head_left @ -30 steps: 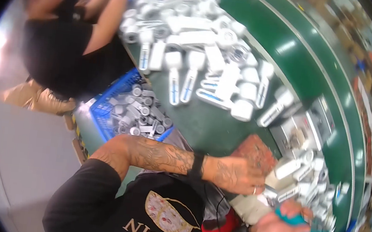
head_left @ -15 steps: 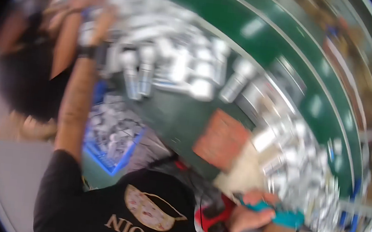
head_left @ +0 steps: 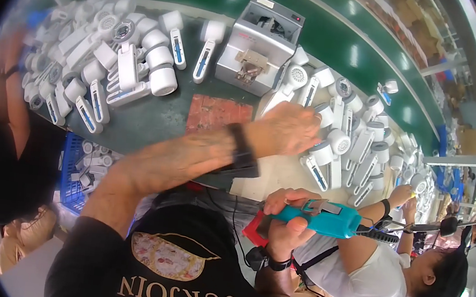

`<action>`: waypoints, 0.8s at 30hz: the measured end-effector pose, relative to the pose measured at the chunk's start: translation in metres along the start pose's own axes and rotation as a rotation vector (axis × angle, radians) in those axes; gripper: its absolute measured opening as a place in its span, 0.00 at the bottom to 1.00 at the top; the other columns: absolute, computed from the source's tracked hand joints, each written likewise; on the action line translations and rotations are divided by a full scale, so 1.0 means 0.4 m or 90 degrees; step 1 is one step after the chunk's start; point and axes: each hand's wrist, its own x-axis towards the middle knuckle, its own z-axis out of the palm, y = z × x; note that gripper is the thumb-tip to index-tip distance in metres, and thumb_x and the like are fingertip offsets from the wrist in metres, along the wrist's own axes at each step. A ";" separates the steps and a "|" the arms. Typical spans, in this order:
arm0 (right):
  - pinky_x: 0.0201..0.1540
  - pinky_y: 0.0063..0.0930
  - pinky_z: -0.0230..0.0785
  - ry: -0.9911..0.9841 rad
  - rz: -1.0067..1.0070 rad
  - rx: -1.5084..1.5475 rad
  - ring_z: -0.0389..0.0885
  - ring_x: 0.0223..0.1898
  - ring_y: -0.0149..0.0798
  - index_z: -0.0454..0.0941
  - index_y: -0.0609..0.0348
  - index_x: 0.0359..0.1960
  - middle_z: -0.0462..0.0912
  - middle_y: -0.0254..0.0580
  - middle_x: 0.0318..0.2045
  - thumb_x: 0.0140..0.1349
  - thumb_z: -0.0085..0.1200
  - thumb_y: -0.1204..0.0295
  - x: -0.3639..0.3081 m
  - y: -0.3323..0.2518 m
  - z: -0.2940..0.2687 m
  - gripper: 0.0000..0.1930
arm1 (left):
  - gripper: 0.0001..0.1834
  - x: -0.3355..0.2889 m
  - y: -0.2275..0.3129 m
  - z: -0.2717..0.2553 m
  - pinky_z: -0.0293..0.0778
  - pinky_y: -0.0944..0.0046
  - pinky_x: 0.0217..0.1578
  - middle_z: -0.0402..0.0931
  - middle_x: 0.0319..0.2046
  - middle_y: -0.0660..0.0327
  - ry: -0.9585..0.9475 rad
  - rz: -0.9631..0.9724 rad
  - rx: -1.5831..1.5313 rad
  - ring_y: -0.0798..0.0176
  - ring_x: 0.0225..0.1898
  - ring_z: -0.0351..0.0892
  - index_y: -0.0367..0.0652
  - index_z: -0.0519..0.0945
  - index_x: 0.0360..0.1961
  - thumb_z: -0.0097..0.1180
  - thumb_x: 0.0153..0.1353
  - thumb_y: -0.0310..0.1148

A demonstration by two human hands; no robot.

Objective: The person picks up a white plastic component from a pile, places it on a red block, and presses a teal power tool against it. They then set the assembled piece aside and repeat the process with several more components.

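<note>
My left hand (head_left: 288, 132) reaches across to the near edge of a pile of white handheld devices (head_left: 343, 122) on the right. Its fingers are curled, the tips hidden, so what they hold cannot be made out. Each device has a round head, some with vents, and a straight handle, many with a blue strip. Lower down, close to my body, my right hand (head_left: 287, 230) is wrapped round a teal electric screwdriver (head_left: 324, 220) with a metal lever on top. The screwdriver lies sideways, its black cord end pointing right.
A grey metal machine (head_left: 255, 48) stands behind a worn red pad (head_left: 218, 114). Another heap of white devices (head_left: 79, 51) covers the left. A blue basket (head_left: 74, 180) holds more parts. Co-workers sit on both sides, the right one in a white shirt (head_left: 375, 281). A green conveyor (head_left: 343, 46) runs behind.
My left hand has moved from the left heap to the pile right of the red pad. The view has swung right. My right hand still grips the teal electric screwdriver.
</note>
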 end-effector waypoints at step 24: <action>0.26 0.30 0.64 -0.012 -0.017 -0.005 0.69 0.21 0.36 0.68 0.65 0.45 0.69 0.39 0.20 0.62 0.51 0.36 0.143 0.094 0.074 0.37 | 0.21 -0.329 -0.079 -0.156 0.73 0.51 0.53 0.77 0.48 0.52 0.101 -0.082 -0.104 0.46 0.50 0.76 0.39 0.78 0.42 0.66 0.50 0.38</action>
